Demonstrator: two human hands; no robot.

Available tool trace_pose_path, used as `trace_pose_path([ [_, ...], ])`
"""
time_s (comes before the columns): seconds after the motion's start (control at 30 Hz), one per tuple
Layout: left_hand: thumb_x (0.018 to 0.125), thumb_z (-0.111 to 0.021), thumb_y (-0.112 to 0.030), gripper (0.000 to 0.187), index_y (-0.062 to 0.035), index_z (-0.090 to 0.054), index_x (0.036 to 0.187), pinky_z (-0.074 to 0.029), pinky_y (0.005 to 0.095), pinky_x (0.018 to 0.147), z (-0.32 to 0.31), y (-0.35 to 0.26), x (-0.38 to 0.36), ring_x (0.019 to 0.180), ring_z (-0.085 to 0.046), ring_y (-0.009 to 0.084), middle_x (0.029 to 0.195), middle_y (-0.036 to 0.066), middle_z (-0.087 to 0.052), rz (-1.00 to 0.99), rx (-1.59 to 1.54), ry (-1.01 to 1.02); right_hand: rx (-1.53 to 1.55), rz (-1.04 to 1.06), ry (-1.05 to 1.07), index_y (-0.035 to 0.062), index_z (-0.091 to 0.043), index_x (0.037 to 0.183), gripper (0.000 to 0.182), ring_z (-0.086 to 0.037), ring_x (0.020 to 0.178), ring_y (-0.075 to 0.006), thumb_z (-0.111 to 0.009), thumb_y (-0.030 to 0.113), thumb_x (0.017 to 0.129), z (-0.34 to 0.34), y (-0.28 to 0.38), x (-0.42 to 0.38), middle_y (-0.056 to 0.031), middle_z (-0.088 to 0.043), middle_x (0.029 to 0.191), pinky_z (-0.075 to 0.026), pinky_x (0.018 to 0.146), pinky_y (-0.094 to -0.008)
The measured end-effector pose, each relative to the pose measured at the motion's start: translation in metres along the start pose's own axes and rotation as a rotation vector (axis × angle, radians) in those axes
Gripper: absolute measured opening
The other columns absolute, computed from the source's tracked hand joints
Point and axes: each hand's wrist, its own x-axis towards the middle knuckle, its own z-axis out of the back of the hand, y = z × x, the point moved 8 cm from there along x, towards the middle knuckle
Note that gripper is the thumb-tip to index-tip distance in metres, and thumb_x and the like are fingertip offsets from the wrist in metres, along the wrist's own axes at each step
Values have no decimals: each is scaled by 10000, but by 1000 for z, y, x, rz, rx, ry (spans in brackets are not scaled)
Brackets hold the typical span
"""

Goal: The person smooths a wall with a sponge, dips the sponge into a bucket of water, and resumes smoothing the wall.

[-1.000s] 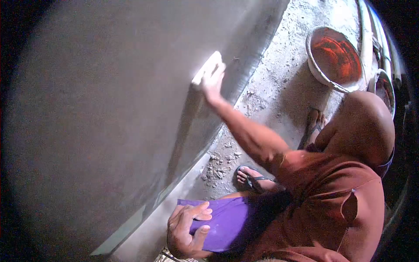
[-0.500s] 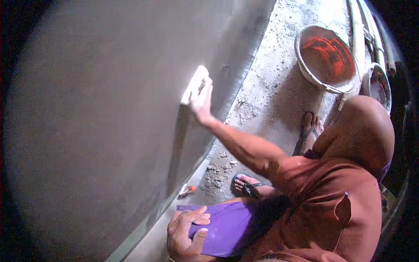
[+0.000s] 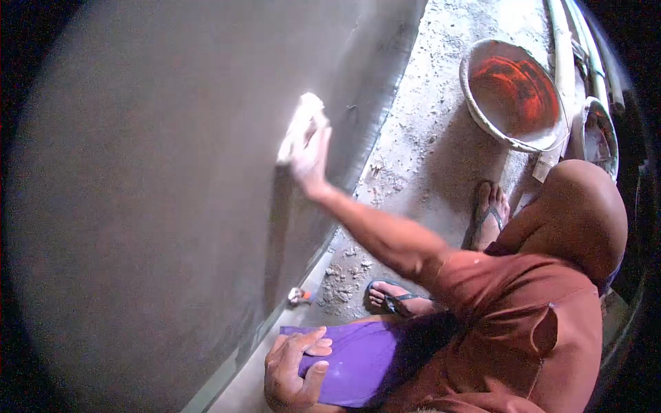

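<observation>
My right hand (image 3: pixel 311 157) reaches out to the grey plastered wall (image 3: pixel 158 179) and presses a pale, sponge-like block (image 3: pixel 300 127) against it. Bright light washes out the block, so its exact kind is hard to make out. The fingers lie along its right side, and a long shadow falls below it on the wall. My left hand (image 3: pixel 296 368) rests over my knee on the purple cloth (image 3: pixel 365 358). Its fingers curve loosely, the thumb stands apart, and nothing is in it.
A large bucket (image 3: pixel 513 93) with reddish-lit contents stands on the gritty floor (image 3: pixel 427 138), and a second bucket (image 3: pixel 600 138) is behind it. Poles (image 3: pixel 564 55) lie alongside. A small white-and-orange item (image 3: pixel 297 296) sits at the wall's base. My sandalled feet (image 3: pixel 396 297) are below.
My right hand has slid slightly up and left along the wall with the pale block. My left hand has stayed on the knee. The view has shifted a little.
</observation>
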Motion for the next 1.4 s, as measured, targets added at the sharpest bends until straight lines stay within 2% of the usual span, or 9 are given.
trace_pose_path([
  [0.1,981,-554,-620,713,58,-663,1175,-518,384,870,-9,10,15,844,-716,253,839,138,-746,-16,65,74,3,249,58,15,-407,1490,593,-500,1230,-379,-631,153,958,-5,48,-21,-228,-490,1255,-409,1071,-508],
  [0.37,973,-562,-616,709,58,-660,1172,-531,380,848,0,-10,2,834,-727,256,841,144,-739,64,33,-10,-4,-401,0,49,-447,1381,497,-567,1146,-450,-557,355,1006,8,-149,96,-298,-548,1275,-470,981,-546],
  [0.43,976,-561,-610,703,58,-660,1171,-532,379,840,-2,-11,15,829,-725,254,842,143,-739,61,47,25,-71,-352,-73,-22,-445,1349,460,-638,1079,-340,-545,301,1037,6,-124,49,-277,-618,1148,-524,900,-474],
  [0.5,980,-560,-605,697,58,-660,1171,-532,378,832,-7,-8,31,825,-722,251,843,142,-739,65,68,73,-3,-341,62,8,-405,1461,537,-487,1274,-393,-568,226,998,5,-48,11,-286,-479,1319,-409,1059,-517],
  [0.63,988,-541,-628,722,59,-660,1173,-527,383,820,-8,-19,37,815,-711,251,847,142,-739,51,89,122,-35,139,7,3,-397,1467,579,-521,1158,-369,-627,158,959,9,-8,61,-253,-469,1270,-429,1019,-501],
  [0.73,984,-534,-650,745,60,-662,1169,-524,383,812,-6,-12,29,813,-706,255,844,140,-739,67,81,106,-116,-21,-85,35,-398,1451,544,-575,1003,-393,-589,263,995,19,-87,116,-246,-529,1139,-479,868,-521],
  [0.83,981,-527,-662,756,61,-666,1157,-520,382,805,-7,-15,35,810,-702,255,838,136,-739,62,74,80,-208,-108,-40,9,-374,1467,539,-533,1154,-438,-549,235,1011,16,-130,72,-304,-520,1240,-435,1000,-521],
  [1.07,991,-508,-656,746,55,-673,1147,-507,375,806,-14,-19,60,784,-687,251,841,134,-743,62,75,137,-70,-37,-5,7,-366,1502,623,-495,1188,-421,-603,222,967,4,-47,-8,-282,-461,1291,-404,1020,-546],
  [1.4,986,-509,-667,750,42,-666,1172,-514,393,811,-15,-18,65,787,-690,253,856,128,-754,-5,81,173,-92,-266,27,19,-346,1513,588,-482,1296,-430,-569,237,1014,7,-100,-34,-306,-461,1399,-376,1120,-511],
])
